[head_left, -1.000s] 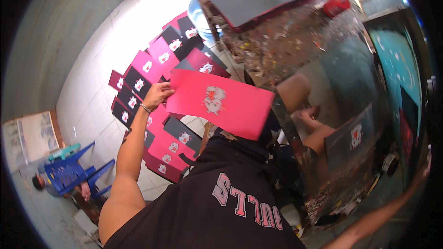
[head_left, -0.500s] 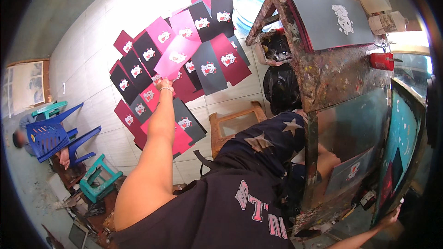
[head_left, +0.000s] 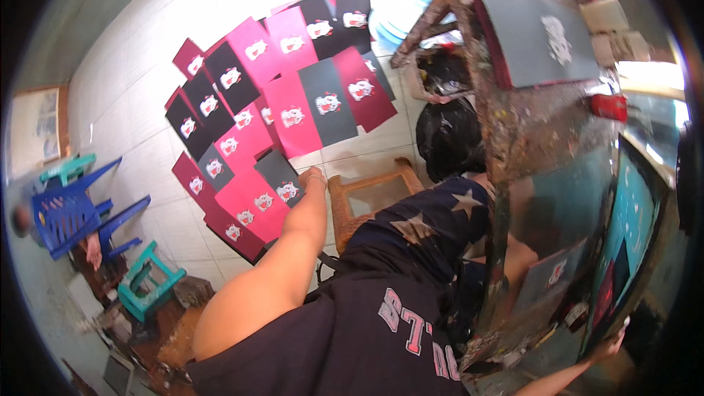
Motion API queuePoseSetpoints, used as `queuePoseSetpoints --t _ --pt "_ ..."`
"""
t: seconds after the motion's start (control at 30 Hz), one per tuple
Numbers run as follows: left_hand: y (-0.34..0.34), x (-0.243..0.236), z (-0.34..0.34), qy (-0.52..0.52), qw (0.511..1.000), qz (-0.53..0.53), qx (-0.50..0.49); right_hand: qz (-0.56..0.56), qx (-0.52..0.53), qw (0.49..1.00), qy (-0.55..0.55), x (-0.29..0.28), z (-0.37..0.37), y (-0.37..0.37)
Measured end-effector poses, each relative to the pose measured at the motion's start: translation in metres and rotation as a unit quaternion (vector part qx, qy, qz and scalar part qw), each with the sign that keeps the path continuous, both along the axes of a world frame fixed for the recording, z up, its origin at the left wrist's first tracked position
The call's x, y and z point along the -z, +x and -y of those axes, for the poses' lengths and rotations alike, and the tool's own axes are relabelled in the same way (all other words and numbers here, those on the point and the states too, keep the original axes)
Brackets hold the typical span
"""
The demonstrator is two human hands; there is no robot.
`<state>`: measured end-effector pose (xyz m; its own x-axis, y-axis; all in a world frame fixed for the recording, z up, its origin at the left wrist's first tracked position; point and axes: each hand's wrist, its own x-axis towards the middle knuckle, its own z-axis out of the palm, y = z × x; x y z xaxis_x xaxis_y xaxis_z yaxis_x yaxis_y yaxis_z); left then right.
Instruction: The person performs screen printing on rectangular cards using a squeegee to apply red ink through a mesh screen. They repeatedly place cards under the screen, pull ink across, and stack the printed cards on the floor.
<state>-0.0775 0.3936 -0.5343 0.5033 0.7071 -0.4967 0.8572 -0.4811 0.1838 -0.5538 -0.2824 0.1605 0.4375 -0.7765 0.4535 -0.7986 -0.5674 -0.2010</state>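
One bare left hand (head_left: 313,177) is hanging beside a rectangular dark-grey printed sheet (head_left: 277,176); the right hand (head_left: 611,346) is reaching toward a dark-framed teal panel (head_left: 624,226), both grips showing unclearly.

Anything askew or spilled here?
Mildly: printed sheets overlap at uneven angles on the tiled floor, and the workbench looks messy, heavily spattered, apparently with paint. No fresh spill or damage stands out.

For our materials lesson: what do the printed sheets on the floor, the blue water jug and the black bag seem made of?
Printed sheets: probably paper or thin card, seemingly matte; they lie flat, with straight edges.
Water jug: likely plastic, glossy; its blue wall lets light through.
Black bag: apparently thin plastic film, shiny, with crumpled folds.
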Motion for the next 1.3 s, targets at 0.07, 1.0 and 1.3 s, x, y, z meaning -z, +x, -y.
queuePoseSetpoints --t 0.07,1.0,1.3 --pt "-0.009 -0.004 0.026 -0.05 0.99 0.114 0.066 0.181 -0.116 0.959 0.187 -0.006 0.001 -0.003" --pt "-0.125 -0.426 0.516 -0.211 -0.033 0.208 0.955 -0.001 0.049 0.989 -0.136 -0.074 -0.024 0.081" --pt "-0.126 -0.422 0.518 -0.18 -0.025 0.201 0.963 -0.006 0.03 0.991 -0.133 -0.072 -0.021 0.082"
